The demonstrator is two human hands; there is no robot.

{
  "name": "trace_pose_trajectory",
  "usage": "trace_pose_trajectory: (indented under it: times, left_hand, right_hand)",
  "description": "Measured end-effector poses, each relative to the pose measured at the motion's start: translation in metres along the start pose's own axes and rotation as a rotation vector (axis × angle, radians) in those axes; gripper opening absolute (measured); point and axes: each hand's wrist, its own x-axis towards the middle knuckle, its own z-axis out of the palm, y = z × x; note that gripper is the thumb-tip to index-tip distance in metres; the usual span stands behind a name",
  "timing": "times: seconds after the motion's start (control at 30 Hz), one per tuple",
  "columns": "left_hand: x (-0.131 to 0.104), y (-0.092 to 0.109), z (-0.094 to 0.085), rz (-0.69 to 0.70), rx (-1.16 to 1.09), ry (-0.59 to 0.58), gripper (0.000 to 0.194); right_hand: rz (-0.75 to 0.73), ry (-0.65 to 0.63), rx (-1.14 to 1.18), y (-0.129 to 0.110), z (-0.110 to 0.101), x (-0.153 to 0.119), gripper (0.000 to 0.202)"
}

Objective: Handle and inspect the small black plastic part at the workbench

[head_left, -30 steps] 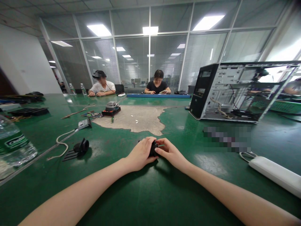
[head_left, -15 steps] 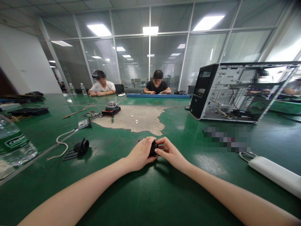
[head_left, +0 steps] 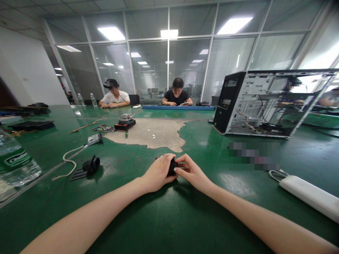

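Observation:
A small black part [head_left: 172, 167] is held just above or on the green table [head_left: 156, 218], in front of the bare tan patch [head_left: 164, 132]. My left hand [head_left: 159, 172] wraps round it from the left, covering most of it. From the right, my right hand [head_left: 191, 172] has its thumb and fingertips against the part's right side. What the part is cannot be made out. Left of my hands lies another black piece [head_left: 91, 164] with a round end and several flat prongs.
An open computer case [head_left: 230, 102] stands at the right, with a white power strip [head_left: 308, 195] nearer. A plastic bottle [head_left: 17, 158] is at the left edge. A metal bracket with cable [head_left: 94, 139] and a black-and-red device [head_left: 125, 121] lie further back. Two people sit across the table.

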Motion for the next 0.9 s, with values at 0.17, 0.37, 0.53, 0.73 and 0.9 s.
trace_pose_trajectory:
  times: [0.17, 0.37, 0.53, 0.73, 0.9]
  left_hand:
    - [0.0, -0.0004, -0.0002, 0.001, -0.014, 0.005, 0.052]
    - [-0.0007, -0.0007, -0.0005, 0.003, 0.01, -0.005, 0.057]
    - [-0.0001, -0.0012, 0.0004, 0.006, 0.012, 0.005, 0.055]
    - [0.0003, -0.0011, 0.0012, -0.009, 0.016, -0.008, 0.055]
    - [0.0004, -0.0009, 0.0013, -0.003, 0.006, 0.003, 0.056]
  right_hand:
    - [0.033, 0.023, -0.061, 0.0029, -0.0019, 0.0032, 0.027]
    - [-0.021, -0.026, -0.018, 0.0019, -0.0032, 0.0013, 0.024]
    - [-0.013, -0.004, 0.007, 0.001, -0.0021, 0.0, 0.02]
    - [0.008, 0.033, -0.051, 0.0011, -0.0019, 0.0026, 0.026]
    - [0.029, 0.012, -0.066, 0.001, -0.0034, 0.0029, 0.028]
